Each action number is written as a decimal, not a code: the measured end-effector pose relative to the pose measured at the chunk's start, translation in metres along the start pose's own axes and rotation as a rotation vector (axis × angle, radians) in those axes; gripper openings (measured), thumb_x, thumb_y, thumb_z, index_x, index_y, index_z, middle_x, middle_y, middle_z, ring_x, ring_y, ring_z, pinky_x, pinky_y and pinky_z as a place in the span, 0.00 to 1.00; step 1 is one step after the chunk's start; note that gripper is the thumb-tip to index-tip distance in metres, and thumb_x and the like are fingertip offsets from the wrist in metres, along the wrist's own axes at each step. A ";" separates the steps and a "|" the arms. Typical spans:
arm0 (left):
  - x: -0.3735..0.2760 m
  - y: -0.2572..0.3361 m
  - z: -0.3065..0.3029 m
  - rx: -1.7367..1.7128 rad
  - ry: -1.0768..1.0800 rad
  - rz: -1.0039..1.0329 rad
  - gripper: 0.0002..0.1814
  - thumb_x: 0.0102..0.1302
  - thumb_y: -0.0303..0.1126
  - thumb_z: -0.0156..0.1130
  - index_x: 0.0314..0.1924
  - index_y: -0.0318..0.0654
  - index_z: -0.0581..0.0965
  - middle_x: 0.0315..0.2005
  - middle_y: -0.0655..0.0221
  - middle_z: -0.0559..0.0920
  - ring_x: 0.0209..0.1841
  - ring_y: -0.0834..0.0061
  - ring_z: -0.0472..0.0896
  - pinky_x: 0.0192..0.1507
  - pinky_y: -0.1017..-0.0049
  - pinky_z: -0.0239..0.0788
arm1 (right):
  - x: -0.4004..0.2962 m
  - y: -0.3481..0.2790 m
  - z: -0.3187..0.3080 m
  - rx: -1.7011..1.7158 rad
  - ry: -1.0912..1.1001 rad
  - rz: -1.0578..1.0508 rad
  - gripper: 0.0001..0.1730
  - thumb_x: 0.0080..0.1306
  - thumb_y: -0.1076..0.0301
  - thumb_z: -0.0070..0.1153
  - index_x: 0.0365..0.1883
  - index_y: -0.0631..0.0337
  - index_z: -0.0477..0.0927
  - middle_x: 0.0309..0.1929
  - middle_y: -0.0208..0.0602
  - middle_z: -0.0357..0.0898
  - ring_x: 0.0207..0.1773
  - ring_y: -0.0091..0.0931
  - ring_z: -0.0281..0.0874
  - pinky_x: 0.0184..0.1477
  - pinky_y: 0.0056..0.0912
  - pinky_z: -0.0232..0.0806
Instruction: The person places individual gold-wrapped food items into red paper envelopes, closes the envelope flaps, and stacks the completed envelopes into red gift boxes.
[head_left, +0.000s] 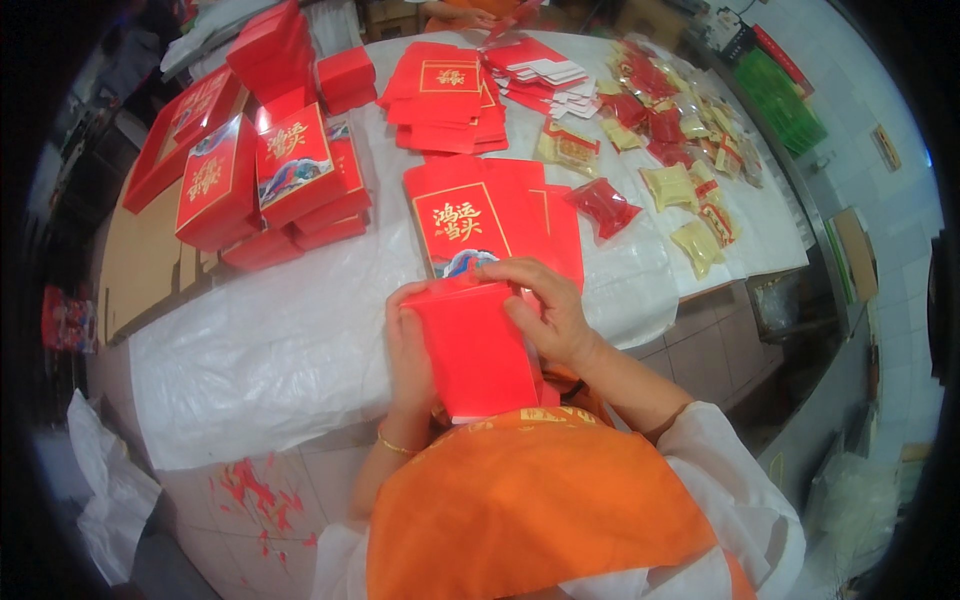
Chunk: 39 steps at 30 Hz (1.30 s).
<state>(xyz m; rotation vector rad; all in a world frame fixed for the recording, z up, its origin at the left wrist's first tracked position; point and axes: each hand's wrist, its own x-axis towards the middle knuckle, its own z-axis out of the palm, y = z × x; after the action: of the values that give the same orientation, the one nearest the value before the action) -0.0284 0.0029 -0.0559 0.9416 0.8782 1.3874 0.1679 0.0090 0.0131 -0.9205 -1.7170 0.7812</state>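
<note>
A red cardboard gift box (480, 352) is held between my two hands, close to my orange apron. My left hand (409, 349) grips its left side, with a bracelet on the wrist. Across the far right corner lies my right hand (547, 307), fingers along the far edge and thumb on the red face. Just beyond the box, flat red carton blanks (459, 217) with gold lettering and a wave picture lie overlapped on the white plastic sheet (285, 352). The underside of the held box is hidden.
Assembled red boxes (296, 165) are stacked at the left on brown cardboard (142, 262). More flat blanks (446, 97) lie farther back. Wrapped snack packets (667, 187) in red and yellow spread over the right side. Another person's hand (474, 16) shows at the far edge. Red scraps (259, 491) litter the floor.
</note>
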 end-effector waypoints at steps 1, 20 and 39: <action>0.000 -0.002 -0.001 0.009 -0.003 0.003 0.23 0.83 0.47 0.40 0.60 0.35 0.68 0.55 0.61 0.75 0.57 0.72 0.73 0.61 0.69 0.67 | 0.000 0.003 0.000 -0.020 0.012 -0.043 0.19 0.64 0.80 0.52 0.54 0.65 0.80 0.53 0.45 0.83 0.56 0.37 0.81 0.60 0.36 0.71; -0.004 0.025 0.013 0.314 -0.007 0.268 0.29 0.79 0.58 0.44 0.58 0.37 0.69 0.58 0.59 0.73 0.60 0.69 0.72 0.65 0.67 0.63 | -0.003 -0.012 0.006 -0.131 0.107 0.022 0.12 0.67 0.74 0.50 0.48 0.65 0.78 0.65 0.54 0.72 0.62 0.42 0.76 0.63 0.40 0.66; -0.007 0.035 0.002 0.290 -0.283 0.402 0.28 0.77 0.49 0.45 0.62 0.31 0.68 0.58 0.56 0.72 0.62 0.64 0.70 0.66 0.64 0.59 | -0.003 -0.036 -0.008 -0.111 0.011 -0.037 0.16 0.65 0.67 0.59 0.49 0.64 0.81 0.52 0.48 0.80 0.56 0.41 0.79 0.59 0.39 0.69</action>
<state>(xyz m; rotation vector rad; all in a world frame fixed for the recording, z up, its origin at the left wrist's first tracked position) -0.0401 -0.0056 -0.0230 1.5626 0.7083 1.4327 0.1687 -0.0111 0.0438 -0.9633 -1.7769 0.6612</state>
